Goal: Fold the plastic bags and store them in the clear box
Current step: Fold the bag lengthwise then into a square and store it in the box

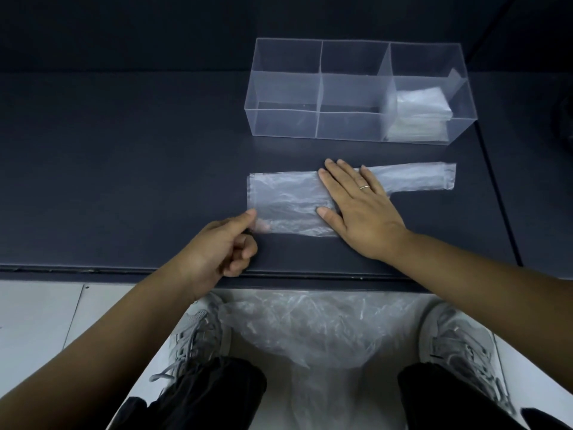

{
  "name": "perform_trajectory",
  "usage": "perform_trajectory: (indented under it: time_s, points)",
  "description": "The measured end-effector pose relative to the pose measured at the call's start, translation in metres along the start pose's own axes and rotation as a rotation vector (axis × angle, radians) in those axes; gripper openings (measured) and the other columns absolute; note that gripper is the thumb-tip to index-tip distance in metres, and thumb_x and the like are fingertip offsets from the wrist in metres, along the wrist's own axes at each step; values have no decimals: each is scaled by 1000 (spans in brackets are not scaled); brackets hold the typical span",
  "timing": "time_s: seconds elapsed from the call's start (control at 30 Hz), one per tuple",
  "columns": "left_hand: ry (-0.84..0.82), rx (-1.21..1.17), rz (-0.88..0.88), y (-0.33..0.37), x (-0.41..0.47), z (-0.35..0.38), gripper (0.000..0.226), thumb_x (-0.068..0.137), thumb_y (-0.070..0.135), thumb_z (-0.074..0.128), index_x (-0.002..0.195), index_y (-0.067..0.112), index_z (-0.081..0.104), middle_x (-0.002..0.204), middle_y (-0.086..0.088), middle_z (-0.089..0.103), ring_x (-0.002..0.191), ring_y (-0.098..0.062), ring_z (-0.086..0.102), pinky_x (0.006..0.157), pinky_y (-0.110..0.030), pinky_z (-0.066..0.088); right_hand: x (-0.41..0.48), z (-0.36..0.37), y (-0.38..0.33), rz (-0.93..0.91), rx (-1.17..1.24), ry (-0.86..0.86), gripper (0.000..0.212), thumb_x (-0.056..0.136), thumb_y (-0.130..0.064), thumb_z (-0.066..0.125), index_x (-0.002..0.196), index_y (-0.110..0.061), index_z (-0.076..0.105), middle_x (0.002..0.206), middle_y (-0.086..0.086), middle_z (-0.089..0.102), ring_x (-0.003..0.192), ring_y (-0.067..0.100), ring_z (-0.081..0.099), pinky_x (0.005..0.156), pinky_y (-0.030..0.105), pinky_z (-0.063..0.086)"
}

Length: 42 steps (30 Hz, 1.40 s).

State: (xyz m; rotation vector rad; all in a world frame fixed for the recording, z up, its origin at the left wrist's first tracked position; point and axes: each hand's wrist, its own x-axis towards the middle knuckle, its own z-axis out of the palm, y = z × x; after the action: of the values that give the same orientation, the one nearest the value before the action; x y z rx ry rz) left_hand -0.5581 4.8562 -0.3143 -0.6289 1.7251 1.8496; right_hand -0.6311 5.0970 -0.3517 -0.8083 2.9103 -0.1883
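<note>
Lying flat along the dark table (124, 150), a clear plastic bag (288, 193) stretches from left to right in front of the person, with its narrower handle end reaching out to the right. The right hand (359, 206) rests palm down on the middle of the bag, fingers straight and spread, pressing it to the table; a thin ring (364, 187) shows on one finger. The left hand (223, 246) pinches the bag's near left corner between thumb and forefinger, and its other fingers are curled into the palm. The two hands sit near each other on the same bag but do not touch. Just beyond the bag stands the clear box (285, 88), split by dividers into compartments, and a stack of folded bags (421, 110) sits in its rightmost one. Below the table edge, a loose heap of crumpled plastic bags (310, 330) lies on the floor between the person's grey left shoe (198, 333) and right shoe (459, 342).
</note>
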Motion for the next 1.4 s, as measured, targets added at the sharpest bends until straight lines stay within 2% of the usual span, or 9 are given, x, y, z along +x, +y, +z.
perform_trajectory:
  time_s: [0.2, 0.37, 0.47, 0.57, 0.73, 0.9, 1.03, 1.2, 1.4]
  points:
    - [234, 217, 34, -4, -13, -16, 32, 94, 34, 56, 71, 12, 58, 48, -2, 43, 34, -12, 33, 36, -18, 25, 1, 0, 0, 3, -6, -17, 68, 97, -54, 17, 154, -17, 9, 162, 0, 4, 148, 14, -1, 119, 35, -7]
    - [624, 656, 647, 10, -7, 9, 15, 97, 20, 50, 88, 18, 62, 77, 5, 62, 66, -5, 54, 66, -9, 41, -3, -9, -1, -14, 6, -8, 71, 96, -57, 22, 154, -18, 7, 162, 0, -1, 148, 14, -5, 119, 37, -9]
    - [424, 954, 812, 19, 18, 44, 36, 94, 2, 44, 128, 5, 55, 129, -10, 55, 117, -14, 51, 102, -12, 31, -4, -15, -13, -36, 82, 49, 65, 100, -48, 29, 153, -15, 12, 162, 1, 4, 148, 15, -1, 119, 35, -8]
    - [272, 1199, 700, 11, 44, 65, 53, 101, 10, 38, 150, 2, 18, 158, -14, 17, 147, -22, 13, 119, -25, 5, -4, -11, -26, -35, 194, 25, 59, 102, -38, 32, 152, -12, 14, 161, 3, 7, 148, 15, 2, 119, 28, -9]
    - [364, 1478, 603, -16, 50, 43, 84, 91, 67, 6, 152, 9, -2, 161, -7, -6, 148, -17, -9, 117, -31, -14, -18, -2, -5, 9, 8, -26, 76, 94, -61, 20, 153, -14, 9, 161, 2, 3, 149, 16, -1, 120, 36, -7]
    - [386, 1569, 543, -20, 40, 26, 96, 82, 76, -3, 152, 11, -4, 161, -6, -4, 148, -18, -8, 120, -39, -7, -36, -11, 46, 137, -26, -44, 83, 88, -68, 7, 154, -17, 5, 162, 3, 0, 149, 17, -4, 120, 37, -6]
    - [418, 1550, 482, -19, 31, 18, 107, 76, 83, -2, 152, 8, -4, 161, -9, -6, 148, -20, -10, 119, -44, -8, -51, -18, 70, 281, -2, 22, 71, 96, -52, 27, 153, -15, 8, 162, 5, 1, 149, 19, -2, 118, 35, -7]
    - [312, 1455, 785, -8, 17, 33, 89, 88, 68, 29, 149, 2, 25, 158, -15, 19, 147, -28, 11, 119, -44, 4, -69, -33, 58, 72, 245, 209, 41, 82, -36, 71, 116, -15, 61, 124, 6, 51, 116, 27, 48, 101, 40, 34]
    - [2, 1426, 900, -16, 17, 68, 65, 96, 48, 46, 147, 10, 32, 157, -3, 24, 147, -16, 14, 117, -23, -5, -74, -30, 47, 84, 328, 181, 8, 78, -12, 77, 83, -10, 70, 88, 3, 55, 85, 23, 54, 83, 38, 43]
